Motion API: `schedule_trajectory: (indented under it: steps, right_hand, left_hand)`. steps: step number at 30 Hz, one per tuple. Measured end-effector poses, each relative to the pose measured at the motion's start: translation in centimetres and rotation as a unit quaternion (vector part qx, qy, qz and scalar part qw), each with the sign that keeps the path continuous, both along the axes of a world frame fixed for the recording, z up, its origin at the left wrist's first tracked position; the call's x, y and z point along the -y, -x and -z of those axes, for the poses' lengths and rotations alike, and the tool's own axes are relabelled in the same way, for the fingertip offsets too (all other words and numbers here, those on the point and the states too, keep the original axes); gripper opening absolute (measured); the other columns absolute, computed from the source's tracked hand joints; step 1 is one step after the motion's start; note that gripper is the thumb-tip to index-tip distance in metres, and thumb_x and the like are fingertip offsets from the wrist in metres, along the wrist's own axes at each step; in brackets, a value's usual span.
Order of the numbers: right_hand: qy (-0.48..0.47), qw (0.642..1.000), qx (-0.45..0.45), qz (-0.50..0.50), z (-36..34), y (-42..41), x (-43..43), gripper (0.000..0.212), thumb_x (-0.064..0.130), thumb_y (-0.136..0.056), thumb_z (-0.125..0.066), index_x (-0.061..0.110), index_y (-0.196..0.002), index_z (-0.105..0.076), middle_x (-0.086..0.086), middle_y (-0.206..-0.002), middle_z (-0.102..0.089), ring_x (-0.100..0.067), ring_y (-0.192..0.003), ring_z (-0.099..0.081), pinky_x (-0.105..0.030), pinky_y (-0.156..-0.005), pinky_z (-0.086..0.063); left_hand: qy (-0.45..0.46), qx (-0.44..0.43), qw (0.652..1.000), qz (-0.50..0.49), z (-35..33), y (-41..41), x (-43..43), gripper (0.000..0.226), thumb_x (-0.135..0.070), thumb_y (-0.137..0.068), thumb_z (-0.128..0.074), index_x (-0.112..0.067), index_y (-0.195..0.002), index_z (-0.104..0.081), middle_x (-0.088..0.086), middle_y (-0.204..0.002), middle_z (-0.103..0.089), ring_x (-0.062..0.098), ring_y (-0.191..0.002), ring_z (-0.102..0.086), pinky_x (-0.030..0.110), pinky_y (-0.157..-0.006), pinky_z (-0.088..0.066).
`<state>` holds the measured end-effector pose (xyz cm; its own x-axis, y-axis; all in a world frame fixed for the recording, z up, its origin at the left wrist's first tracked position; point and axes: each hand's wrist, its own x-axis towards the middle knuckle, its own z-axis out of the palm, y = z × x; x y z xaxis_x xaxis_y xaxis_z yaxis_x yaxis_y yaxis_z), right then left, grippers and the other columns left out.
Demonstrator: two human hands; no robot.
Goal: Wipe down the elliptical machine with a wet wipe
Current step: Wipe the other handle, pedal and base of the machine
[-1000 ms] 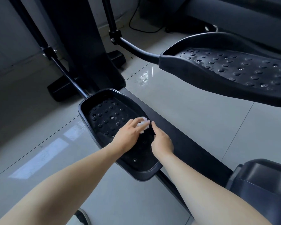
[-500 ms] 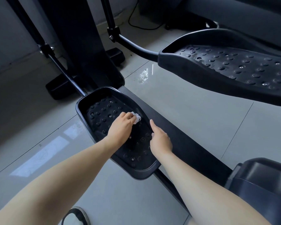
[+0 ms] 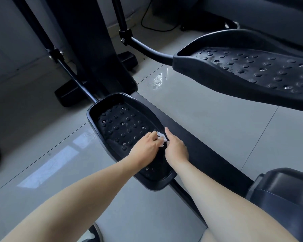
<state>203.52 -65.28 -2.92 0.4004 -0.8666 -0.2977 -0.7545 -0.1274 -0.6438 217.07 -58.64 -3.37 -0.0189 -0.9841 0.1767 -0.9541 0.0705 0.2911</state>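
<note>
Left hand [image 3: 145, 147] pinching the crumpled wet wipe [image 3: 162, 139] inside the lower studded pedal [image 3: 122, 126], right hand [image 3: 176, 149] loosely curled, empty, on its inner rim, bare floor tiles [image 3: 208, 119] alongside

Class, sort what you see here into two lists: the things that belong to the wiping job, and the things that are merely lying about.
Belong to the job:
- wet wipe, bunched in the left hand
- near pedal, being wiped
- right hand, resting at the pedal's edge
- far pedal, raised

Merely lying about:
- black cable on the floor
- shoe at the bottom edge
</note>
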Motion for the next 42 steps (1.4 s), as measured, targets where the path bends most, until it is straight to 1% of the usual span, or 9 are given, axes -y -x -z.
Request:
schedule_trajectory:
  steps: [8,15,19,23,26,30,35,39,42]
  right_hand:
    - [0.027,1.0,-0.007,0.015,0.4,-0.3,-0.4,0.078,-0.004,-0.098,-0.039,0.041,-0.159,-0.025,0.009,-0.135,-0.058,-0.017,-0.121,-0.058,-0.035,-0.088,-0.053]
    - [0.033,0.999,-0.013,0.019,0.4,-0.4,-0.3,0.074,0.0,-0.099,-0.038,0.042,-0.159,-0.026,0.01,-0.141,-0.057,-0.016,-0.126,-0.055,-0.033,-0.092,-0.046]
    - [0.034,0.999,-0.014,0.02,0.6,-0.5,-0.3,0.072,0.002,-0.1,-0.037,0.042,-0.159,-0.026,0.009,-0.144,-0.056,-0.017,-0.129,-0.053,-0.035,-0.098,-0.047]
    - [0.047,0.998,-0.019,0.024,0.7,-0.6,-0.3,0.076,-0.004,-0.098,-0.038,0.041,-0.159,-0.027,0.009,-0.136,-0.061,-0.016,-0.122,-0.057,-0.032,-0.09,-0.049]
    - [0.059,0.998,-0.023,0.021,0.8,-0.9,-0.4,0.078,-0.006,-0.098,-0.041,0.039,-0.16,-0.025,0.008,-0.131,-0.062,-0.017,-0.117,-0.058,-0.029,-0.082,-0.048]
    - [0.064,0.998,-0.018,0.012,1.1,-1.0,-0.2,0.077,-0.005,-0.098,-0.04,0.038,-0.16,-0.024,0.01,-0.132,-0.059,-0.015,-0.117,-0.058,-0.029,-0.078,-0.044]
    - [0.084,0.996,0.014,-0.003,1.1,-1.2,-0.4,0.075,-0.01,-0.095,-0.038,0.027,-0.159,-0.028,0.005,-0.149,-0.047,-0.017,-0.129,-0.052,-0.037,-0.099,-0.047]
    - [0.188,0.981,-0.019,-0.036,1.1,-2.2,-0.7,0.08,-0.017,-0.089,-0.042,0.017,-0.16,-0.027,-0.004,-0.17,-0.015,-0.025,-0.156,-0.013,-0.043,-0.125,-0.02]
    - [0.183,0.978,0.073,-0.069,0.9,-4.0,-1.7,0.075,-0.022,-0.086,-0.038,0.01,-0.154,-0.041,-0.004,-0.164,-0.034,-0.024,-0.155,-0.019,-0.044,-0.125,-0.022]
  left_hand:
    - [0.001,0.009,0.981,-0.195,-1.9,-5.8,0.8,0.013,-0.001,-0.096,-0.054,-0.008,-0.097,-0.065,0.006,-0.085,-0.04,0.027,-0.076,-0.045,0.036,-0.057,-0.045]
    - [-0.031,-0.043,0.995,-0.085,-0.5,-0.6,1.0,0.035,0.005,-0.09,-0.059,-0.007,-0.121,-0.071,0.005,-0.096,-0.05,0.028,-0.093,-0.057,0.039,-0.075,-0.054]
    - [-0.016,-0.017,1.0,-0.001,-0.1,0.3,0.2,0.025,0.0,-0.088,-0.067,-0.008,-0.112,-0.071,0.006,-0.092,-0.056,0.025,-0.08,-0.055,0.038,-0.071,-0.055]
    - [-0.003,0.033,0.994,-0.1,-1.3,-4.2,0.6,0.056,0.007,-0.088,-0.053,-0.011,-0.14,-0.056,0.01,-0.115,-0.056,0.028,-0.096,-0.055,0.038,-0.08,-0.053]
    - [-0.039,0.054,0.974,-0.216,-2.0,-8.2,0.7,0.051,0.007,-0.092,-0.046,-0.009,-0.139,-0.055,0.015,-0.125,-0.048,0.032,-0.109,-0.047,0.04,-0.089,-0.049]
    - [-0.07,0.073,0.965,-0.24,-1.6,-8.1,1.6,0.046,0.005,-0.095,-0.046,-0.002,-0.14,-0.05,0.017,-0.156,-0.03,0.035,-0.117,-0.046,0.037,-0.098,-0.045]
    - [-0.082,0.137,0.978,-0.131,-1.0,-5.9,0.5,0.044,-0.004,-0.099,-0.041,-0.004,-0.141,-0.053,0.003,-0.136,-0.053,0.019,-0.114,-0.048,0.03,-0.102,-0.039]
    - [-0.082,0.197,0.969,-0.122,-0.9,-6.7,-1.5,0.061,-0.009,-0.104,-0.043,0.001,-0.159,-0.018,0.012,-0.149,-0.044,0.025,-0.123,-0.046,0.025,-0.094,-0.046]
    - [-0.112,0.22,0.945,-0.213,-1.4,-9.4,-1.6,0.065,-0.008,-0.103,-0.047,0.0,-0.159,-0.014,0.023,-0.148,-0.043,0.03,-0.122,-0.05,0.028,-0.078,-0.053]
